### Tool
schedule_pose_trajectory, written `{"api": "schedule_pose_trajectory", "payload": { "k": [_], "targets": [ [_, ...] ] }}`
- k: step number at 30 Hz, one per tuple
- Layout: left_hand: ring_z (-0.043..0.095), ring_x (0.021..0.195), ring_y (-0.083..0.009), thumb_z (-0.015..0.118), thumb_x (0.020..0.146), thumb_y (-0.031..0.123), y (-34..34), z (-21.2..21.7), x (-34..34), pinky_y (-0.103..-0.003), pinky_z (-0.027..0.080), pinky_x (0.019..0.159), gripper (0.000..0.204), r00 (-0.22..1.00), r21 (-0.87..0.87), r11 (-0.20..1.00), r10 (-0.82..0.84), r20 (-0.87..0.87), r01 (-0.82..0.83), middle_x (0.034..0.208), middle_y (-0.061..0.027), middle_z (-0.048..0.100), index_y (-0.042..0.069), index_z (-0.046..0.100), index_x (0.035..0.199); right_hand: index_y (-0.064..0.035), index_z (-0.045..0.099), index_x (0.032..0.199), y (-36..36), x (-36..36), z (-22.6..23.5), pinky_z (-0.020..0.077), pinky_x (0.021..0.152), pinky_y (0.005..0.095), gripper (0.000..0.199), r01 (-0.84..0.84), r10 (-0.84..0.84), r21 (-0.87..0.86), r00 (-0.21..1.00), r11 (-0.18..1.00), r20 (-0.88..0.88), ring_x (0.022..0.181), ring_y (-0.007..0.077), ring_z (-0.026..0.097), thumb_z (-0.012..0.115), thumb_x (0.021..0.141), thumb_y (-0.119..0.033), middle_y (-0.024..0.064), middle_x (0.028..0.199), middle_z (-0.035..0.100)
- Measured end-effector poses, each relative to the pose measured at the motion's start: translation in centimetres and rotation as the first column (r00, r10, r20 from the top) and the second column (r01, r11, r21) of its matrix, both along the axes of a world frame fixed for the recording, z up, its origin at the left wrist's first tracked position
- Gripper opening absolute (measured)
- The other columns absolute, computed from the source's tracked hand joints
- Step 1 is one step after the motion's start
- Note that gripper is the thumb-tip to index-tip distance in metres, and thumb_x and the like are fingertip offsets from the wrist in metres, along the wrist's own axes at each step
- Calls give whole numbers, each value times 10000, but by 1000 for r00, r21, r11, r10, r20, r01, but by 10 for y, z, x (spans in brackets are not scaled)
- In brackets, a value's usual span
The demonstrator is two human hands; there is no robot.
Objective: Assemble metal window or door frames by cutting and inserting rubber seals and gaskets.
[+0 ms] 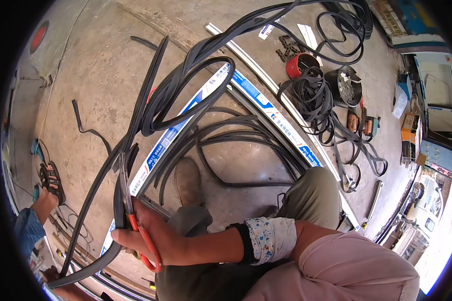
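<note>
My right hand (153, 233) is closed around red-handled scissors (144, 241), whose metal blades point up and away beside a black rubber strip (93, 265). The strip passes by the thumb and curves down to the lower left. There my left hand (55, 277), dim and partly cut off near the picture's edge, grips it. Beside the scissors a long frame profile (173, 131) wrapped in white and blue film meets a second profile (273, 115) at a corner. Loops of black rubber strip (186, 75) lie across that corner.
A tangled pile of rubber strip (311, 95) lies near a red tin (299, 64), a black bucket (345, 86) and a power tool (365, 125). At the left another person's sandalled foot (51, 181) rests on the floor. My shoe (187, 180) stands inside the frame.
</note>
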State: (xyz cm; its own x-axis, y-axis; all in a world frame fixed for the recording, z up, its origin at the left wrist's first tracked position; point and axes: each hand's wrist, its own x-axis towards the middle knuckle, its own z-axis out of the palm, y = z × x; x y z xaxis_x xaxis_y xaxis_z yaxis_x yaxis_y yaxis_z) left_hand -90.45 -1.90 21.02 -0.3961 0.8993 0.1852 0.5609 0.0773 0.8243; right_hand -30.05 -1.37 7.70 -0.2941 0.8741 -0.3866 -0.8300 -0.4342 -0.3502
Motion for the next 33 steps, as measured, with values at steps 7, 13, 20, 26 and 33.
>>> {"api": "schedule_pose_trajectory", "payload": {
  "k": [7,13,20,26,33],
  "targets": [
    [403,588,-138,685,875,240,-61,-121,220,-283,352,553,352,768,-244,968,-105,-632,-68,621,-28,453,11,480,704,-51,467,1029,-11,37,-110,461,470,258,240,90,-6,-192,916,977,400,563,78,529,639,868,-100,6,719,512],
    [414,568,-116,704,779,558,-40,-170,342,-283,331,521,597,752,-717,479,-652,95,506,598,-24,451,-14,545,720,-22,512,1004,2,115,-196,512,658,299,226,521,-362,-170,759,837,541,687,191,617,633,815,-1,83,827,599],
    [525,563,-236,626,877,519,-43,-189,356,-338,400,545,541,701,-792,335,-696,157,510,627,-112,537,-5,579,748,-35,512,1021,0,119,-217,501,753,319,259,590,-374,-219,714,777,592,785,184,609,604,800,66,75,906,603],
    [486,666,-168,599,914,483,29,-137,354,-309,410,611,514,718,-567,712,-638,-278,413,722,-101,552,-29,565,891,-22,560,899,117,140,-159,518,653,361,168,532,-537,111,779,839,323,697,226,602,638,763,40,79,801,595],
    [523,721,-156,564,971,326,61,-69,302,-299,403,615,356,566,-555,778,-609,-555,293,744,-103,572,-29,578,980,-54,578,1047,149,142,-86,518,647,372,242,256,-421,460,855,850,302,722,226,633,667,823,-68,107,766,627]
  ]
}}
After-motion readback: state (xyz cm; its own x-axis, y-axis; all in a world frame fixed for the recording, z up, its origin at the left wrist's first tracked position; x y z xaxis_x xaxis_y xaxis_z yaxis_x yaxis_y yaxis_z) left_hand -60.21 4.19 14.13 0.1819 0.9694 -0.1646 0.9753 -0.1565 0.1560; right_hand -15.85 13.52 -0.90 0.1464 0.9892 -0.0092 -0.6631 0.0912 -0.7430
